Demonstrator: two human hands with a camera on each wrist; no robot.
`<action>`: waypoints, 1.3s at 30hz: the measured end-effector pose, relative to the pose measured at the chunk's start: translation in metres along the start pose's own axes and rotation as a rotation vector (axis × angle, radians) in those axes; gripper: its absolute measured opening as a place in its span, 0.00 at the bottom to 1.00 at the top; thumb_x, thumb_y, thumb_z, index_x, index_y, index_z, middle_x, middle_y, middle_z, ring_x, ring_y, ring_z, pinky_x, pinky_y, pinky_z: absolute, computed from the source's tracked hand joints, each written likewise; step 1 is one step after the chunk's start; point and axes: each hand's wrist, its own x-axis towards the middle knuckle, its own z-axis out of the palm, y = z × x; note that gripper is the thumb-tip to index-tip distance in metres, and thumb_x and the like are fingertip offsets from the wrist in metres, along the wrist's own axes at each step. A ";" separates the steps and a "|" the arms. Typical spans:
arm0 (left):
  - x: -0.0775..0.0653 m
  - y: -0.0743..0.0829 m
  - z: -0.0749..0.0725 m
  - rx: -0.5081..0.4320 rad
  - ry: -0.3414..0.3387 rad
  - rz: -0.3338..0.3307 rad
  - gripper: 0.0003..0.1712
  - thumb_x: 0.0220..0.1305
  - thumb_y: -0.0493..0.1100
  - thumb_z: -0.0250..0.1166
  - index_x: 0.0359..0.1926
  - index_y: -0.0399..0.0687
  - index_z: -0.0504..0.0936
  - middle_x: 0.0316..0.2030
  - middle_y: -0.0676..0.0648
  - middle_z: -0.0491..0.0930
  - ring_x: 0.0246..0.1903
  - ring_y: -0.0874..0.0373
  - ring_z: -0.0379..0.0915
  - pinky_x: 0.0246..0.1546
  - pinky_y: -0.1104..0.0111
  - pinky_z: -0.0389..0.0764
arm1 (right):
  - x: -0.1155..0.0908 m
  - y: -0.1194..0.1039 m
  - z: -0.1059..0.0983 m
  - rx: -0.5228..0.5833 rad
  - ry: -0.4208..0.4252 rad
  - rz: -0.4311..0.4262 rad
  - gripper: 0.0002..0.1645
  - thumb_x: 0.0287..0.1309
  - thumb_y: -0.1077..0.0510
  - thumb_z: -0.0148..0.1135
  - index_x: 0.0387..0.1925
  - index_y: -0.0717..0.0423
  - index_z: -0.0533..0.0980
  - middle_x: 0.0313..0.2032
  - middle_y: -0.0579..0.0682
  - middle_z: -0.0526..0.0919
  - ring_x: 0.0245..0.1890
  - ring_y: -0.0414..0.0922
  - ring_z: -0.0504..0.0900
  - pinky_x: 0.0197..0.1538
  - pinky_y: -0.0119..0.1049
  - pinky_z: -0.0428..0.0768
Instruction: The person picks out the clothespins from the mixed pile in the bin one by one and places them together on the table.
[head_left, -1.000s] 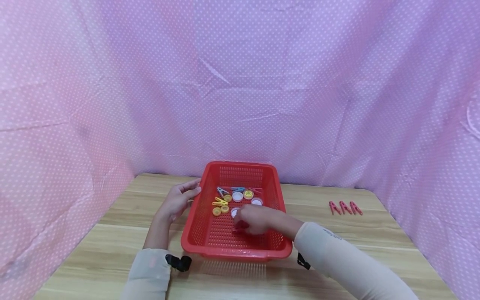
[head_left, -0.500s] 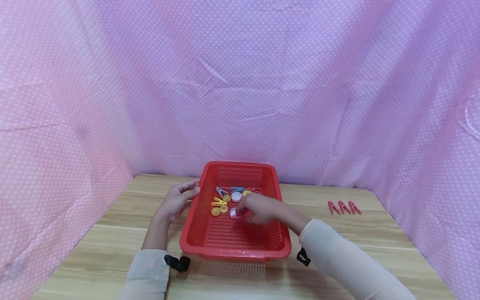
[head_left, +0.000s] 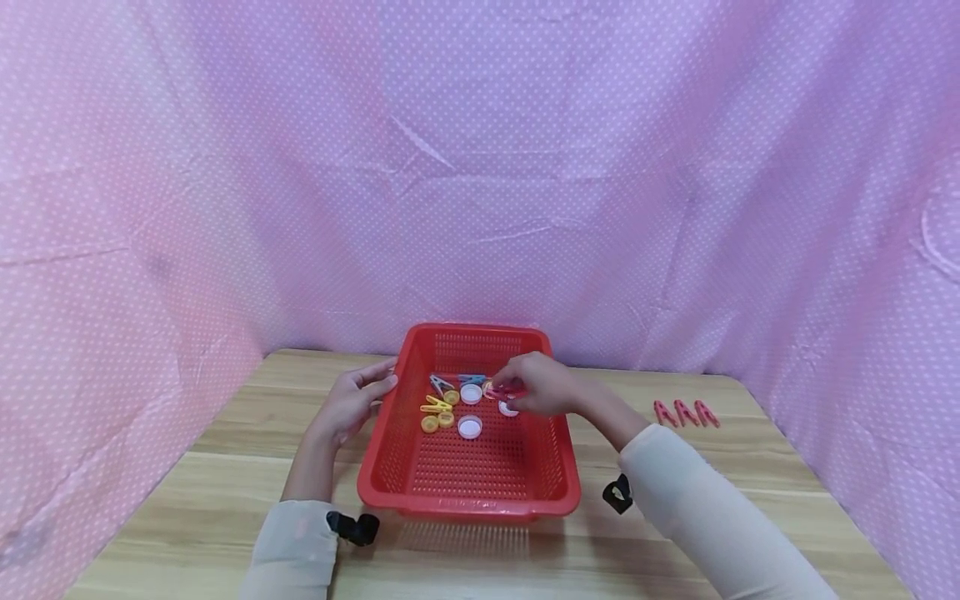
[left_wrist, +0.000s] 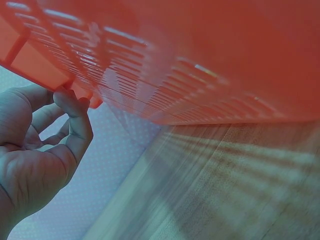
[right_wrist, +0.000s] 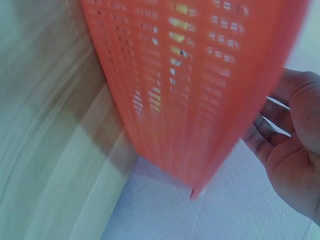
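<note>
The red plastic basket [head_left: 480,505] stands on the table. My left hand [head_left: 352,406] pinches its left rim between thumb and fingers, as the left wrist view shows on the basket wall [left_wrist: 150,65]. Over the basket's right half, my right hand [head_left: 542,383] holds a pink clothespin [head_left: 496,395] in its fingertips; the fingers partly cover it. In the right wrist view the basket's side wall hides those fingertips. Inside the basket lie yellow caps [head_left: 430,424], white caps [head_left: 469,427], a yellow clothespin [head_left: 437,405], a blue clothespin [head_left: 472,379] and a pale clothespin [head_left: 440,384].
Three pink clothespins [head_left: 684,413] lie in a row on the wooden table [head_left: 637,550], right of the basket. A pink dotted cloth [head_left: 480,183] hangs behind the table and along both sides.
My right hand has risen from the basket's near floor and moved toward its far right side, carrying the pink clothespin. A white cap it covered now shows. The left hand stays on the rim.
</note>
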 end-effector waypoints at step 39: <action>0.001 0.000 0.000 -0.007 0.014 -0.001 0.30 0.75 0.42 0.62 0.74 0.43 0.69 0.58 0.41 0.76 0.46 0.57 0.83 0.46 0.61 0.87 | -0.152 0.149 0.011 0.151 0.256 0.464 0.16 0.63 0.66 0.67 0.51 0.71 0.80 0.30 0.50 0.82 0.27 0.40 0.77 0.28 0.32 0.77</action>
